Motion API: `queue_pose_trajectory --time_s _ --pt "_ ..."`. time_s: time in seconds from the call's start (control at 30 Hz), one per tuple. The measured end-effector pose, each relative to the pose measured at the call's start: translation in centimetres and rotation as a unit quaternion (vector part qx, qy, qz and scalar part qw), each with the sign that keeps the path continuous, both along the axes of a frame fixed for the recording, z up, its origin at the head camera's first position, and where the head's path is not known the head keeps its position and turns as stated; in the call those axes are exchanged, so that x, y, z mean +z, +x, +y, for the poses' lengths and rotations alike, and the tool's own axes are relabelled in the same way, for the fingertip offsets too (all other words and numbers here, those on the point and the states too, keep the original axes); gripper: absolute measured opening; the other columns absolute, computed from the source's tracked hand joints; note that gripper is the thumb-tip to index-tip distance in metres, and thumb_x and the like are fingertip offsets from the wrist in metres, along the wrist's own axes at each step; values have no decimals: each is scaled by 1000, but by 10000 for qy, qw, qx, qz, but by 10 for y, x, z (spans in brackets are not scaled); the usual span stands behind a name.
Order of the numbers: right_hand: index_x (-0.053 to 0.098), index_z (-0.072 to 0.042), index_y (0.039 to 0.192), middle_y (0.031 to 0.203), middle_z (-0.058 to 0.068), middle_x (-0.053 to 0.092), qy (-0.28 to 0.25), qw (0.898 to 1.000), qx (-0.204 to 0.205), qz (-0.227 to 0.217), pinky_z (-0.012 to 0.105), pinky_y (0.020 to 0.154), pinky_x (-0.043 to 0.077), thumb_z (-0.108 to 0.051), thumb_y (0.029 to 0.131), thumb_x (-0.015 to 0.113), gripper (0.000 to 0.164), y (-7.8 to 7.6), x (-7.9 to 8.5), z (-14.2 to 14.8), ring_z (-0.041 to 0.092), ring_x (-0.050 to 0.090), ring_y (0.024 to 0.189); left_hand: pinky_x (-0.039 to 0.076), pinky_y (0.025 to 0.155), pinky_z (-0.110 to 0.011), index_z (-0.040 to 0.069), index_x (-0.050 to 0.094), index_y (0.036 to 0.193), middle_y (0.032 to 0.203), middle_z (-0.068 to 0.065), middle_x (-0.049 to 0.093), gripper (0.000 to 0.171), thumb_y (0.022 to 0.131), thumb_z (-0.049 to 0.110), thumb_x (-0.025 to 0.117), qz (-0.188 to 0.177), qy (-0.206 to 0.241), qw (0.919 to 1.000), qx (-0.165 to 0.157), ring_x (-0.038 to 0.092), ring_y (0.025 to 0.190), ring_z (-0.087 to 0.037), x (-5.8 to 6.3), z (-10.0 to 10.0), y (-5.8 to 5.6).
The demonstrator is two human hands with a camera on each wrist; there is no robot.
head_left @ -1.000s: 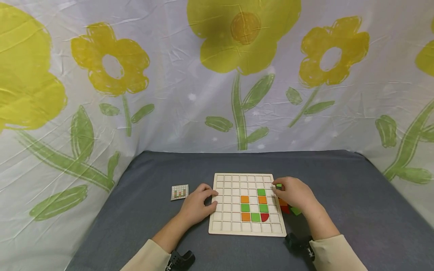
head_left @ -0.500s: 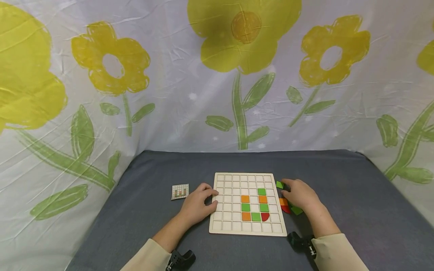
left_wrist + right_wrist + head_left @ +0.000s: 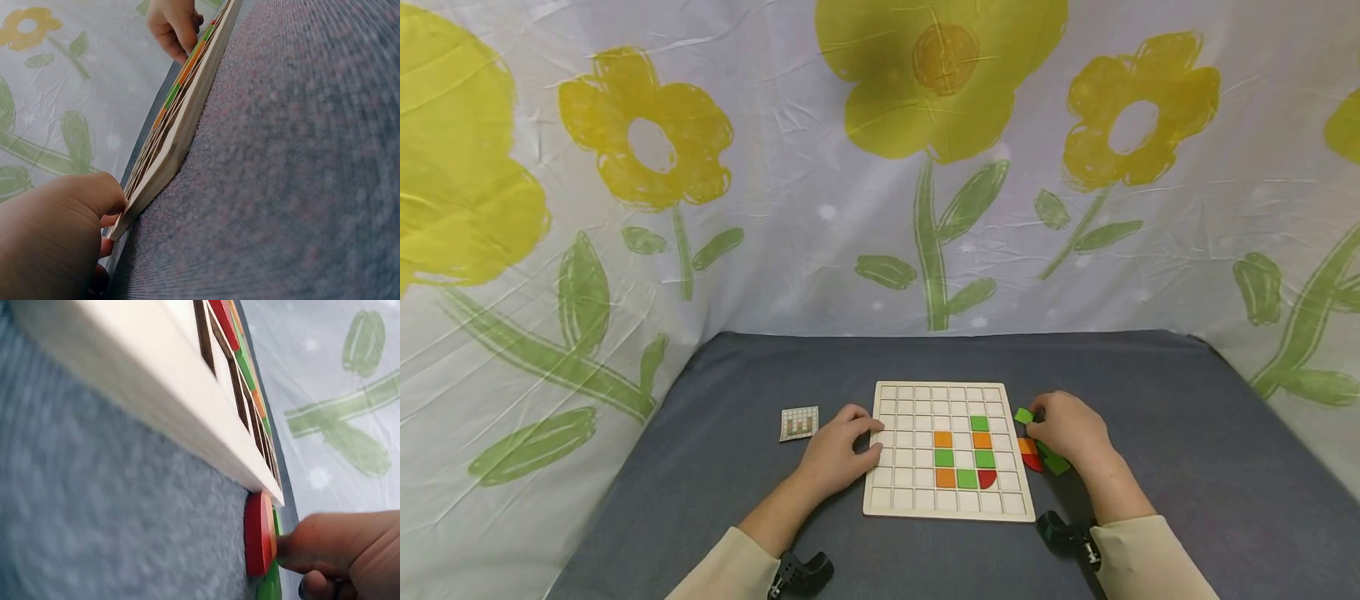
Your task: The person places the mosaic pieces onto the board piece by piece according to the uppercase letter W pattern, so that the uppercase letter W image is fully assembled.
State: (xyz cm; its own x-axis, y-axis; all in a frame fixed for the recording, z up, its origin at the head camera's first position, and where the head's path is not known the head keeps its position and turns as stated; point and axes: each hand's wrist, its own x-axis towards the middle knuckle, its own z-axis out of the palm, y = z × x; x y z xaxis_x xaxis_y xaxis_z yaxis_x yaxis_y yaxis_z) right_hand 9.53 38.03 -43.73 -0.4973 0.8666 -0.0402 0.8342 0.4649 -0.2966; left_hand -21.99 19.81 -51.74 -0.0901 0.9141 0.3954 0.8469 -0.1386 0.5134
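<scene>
Left fingers (image 3: 861,427) on edge of board (image 3: 903,458), wide cloth (image 3: 715,454) alongside.

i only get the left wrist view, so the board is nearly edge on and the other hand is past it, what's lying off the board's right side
Observer: The head view shows a red piece and an orange piece just beyond the right edge of the board.
Operator: ok and anything off to the left
Observer: Yes, a small card printed with a grid lies to the left of the left hand.
Operator: what's closest to the right hand
Observer: A green piece is right by its fingers, beside the board; whether they grip it, I can't tell.
</scene>
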Motion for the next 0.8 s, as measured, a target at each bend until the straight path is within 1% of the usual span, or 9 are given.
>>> queue_pose_trajectory --time_s 0.1,0.2,0.3,0.4,0.5,0.57,0.63,0.73,0.8 --pt "73 2 111 103 17 70 -33 10000 -16 49 41 63 49 -19 86 75 33 0 6 -2 24 57 73 49 73 -34 18 76 118 113 3 58 25 93 22 73 -26 -10 10000 -10 56 81 -10 0 0 0" --pt "73 2 113 105 17 70 -8 9998 38 179 43 66 51 -19 86 76 35 0 13 -7 24 60 76 49 73 -34 17 76 118 113 3 58 25 93 22 73 -39 -17 10000 -22 56 81 -10 0 0 0" --pt "74 1 115 102 13 69 57 9992 197 357 44 66 51 -19 86 74 35 -4 20 -13 23 59 77 49 73 -34 17 76 118 113 3 58 26 93 22 73 -53 -20 10000 -35 56 82 -10 0 -1 -1" --pt "75 -1 113 92 7 64 151 9982 364 444 39 61 44 -19 86 74 33 -13 28 -23 20 54 72 49 73 -34 17 76 118 113 2 59 26 93 22 73 -63 5 10000 -46 55 81 -11 0 -1 -1" --pt "75 -3 111 84 5 56 246 9970 562 463 36 57 38 -18 85 74 30 -23 34 -36 19 49 67 49 72 -34 16 76 117 112 2 59 25 93 22 74 -49 36 10000 -48 55 81 -11 0 -1 -1" --pt "76 -5 111 83 3 54 336 9962 663 462 35 56 37 -17 84 73 29 -30 37 -44 18 48 67 49 72 -34 16 76 117 112 2 59 25 93 21 74 -33 45 10000 -44 55 81 -10 0 -1 0" --pt "77 -7 110 84 3 55 439 9946 807 474 35 56 39 -15 83 72 29 -35 39 -52 18 49 68 49 72 -34 17 76 117 112 3 59 25 93 21 74 -30 43 10000 -45 55 81 -10 0 -1 0" --pt "78 -9 108 87 1 58 621 9913 1045 508 34 57 42 -14 82 72 27 -42 39 -64 17 50 71 49 72 -34 17 76 117 112 3 59 25 93 21 74 -43 32 10000 -51 55 80 -10 1 -1 0" --pt "78 -10 107 87 0 58 704 9885 1221 544 33 56 42 -13 82 71 26 -46 38 -72 15 50 69 49 73 -34 17 76 117 112 3 59 25 93 22 74 -49 23 10000 -53 55 80 -10 1 -1 0"
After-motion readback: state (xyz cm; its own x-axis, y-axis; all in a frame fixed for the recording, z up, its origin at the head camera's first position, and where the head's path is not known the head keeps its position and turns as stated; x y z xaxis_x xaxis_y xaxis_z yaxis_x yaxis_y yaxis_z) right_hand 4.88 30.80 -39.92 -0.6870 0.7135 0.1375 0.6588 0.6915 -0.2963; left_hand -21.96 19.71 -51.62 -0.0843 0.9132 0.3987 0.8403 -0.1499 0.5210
